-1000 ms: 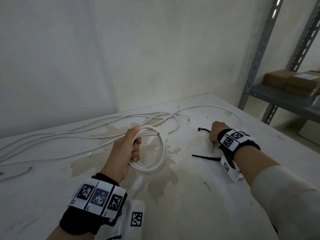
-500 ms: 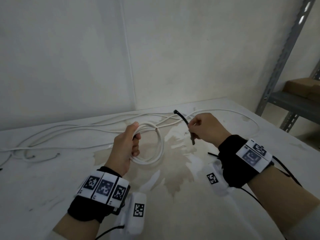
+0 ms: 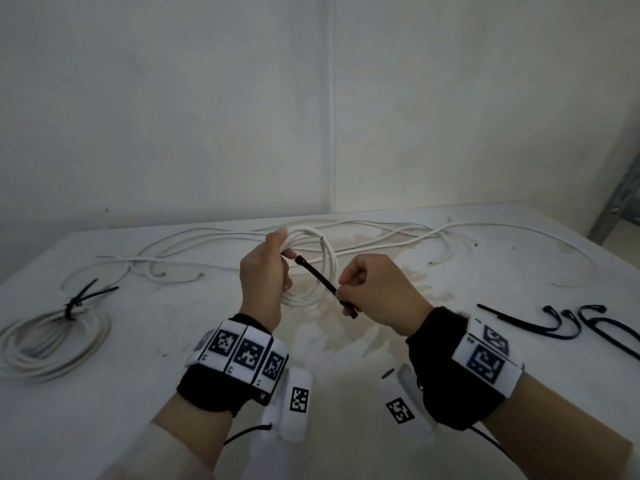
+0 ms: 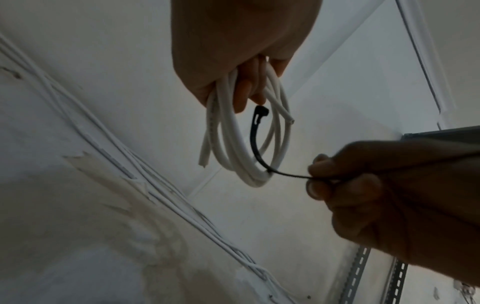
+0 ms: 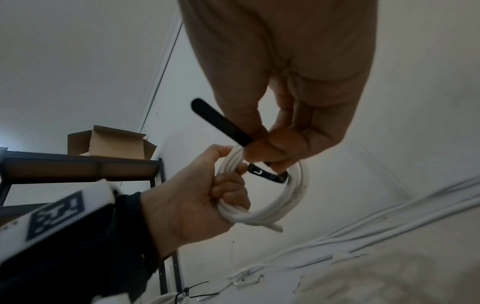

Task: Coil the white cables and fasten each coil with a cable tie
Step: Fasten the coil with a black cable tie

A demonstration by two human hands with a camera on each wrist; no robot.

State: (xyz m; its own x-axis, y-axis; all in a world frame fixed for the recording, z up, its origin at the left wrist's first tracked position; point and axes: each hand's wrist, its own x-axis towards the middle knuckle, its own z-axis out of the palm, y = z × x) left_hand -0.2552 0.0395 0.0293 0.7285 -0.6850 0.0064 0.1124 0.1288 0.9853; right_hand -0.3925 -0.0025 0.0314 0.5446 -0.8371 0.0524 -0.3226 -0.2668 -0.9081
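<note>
A thin black tie (image 3: 325,286), a flat, flexible plastic strip, is pinched between the thumb and curled fingers of the right hand (image 3: 379,294); its square head (image 4: 261,110) is poked through the middle of the coil (image 3: 317,268), and its rounded tail (image 5: 221,121) sticks out behind the knuckles. The coil, several round loops of smooth white cable with two cut ends hanging free, is gripped on its near side by the left hand (image 3: 265,275), whose fingers are curled tightly round the bundled strands. Both hands are held above a white table (image 3: 173,358) whose matt surface is marked with pale brown, patchy stains. Loose cables (image 3: 398,233) are strung in long, slack curves along the far edge of the table. At the left edge a tied coil (image 3: 52,341) lies flat, cinched by a black tie whose tail ends stick up. Near the right edge spare ties (image 3: 571,323), bent into hooks, are scattered. Black bands with square printed markers are worn on both wrists.
</note>
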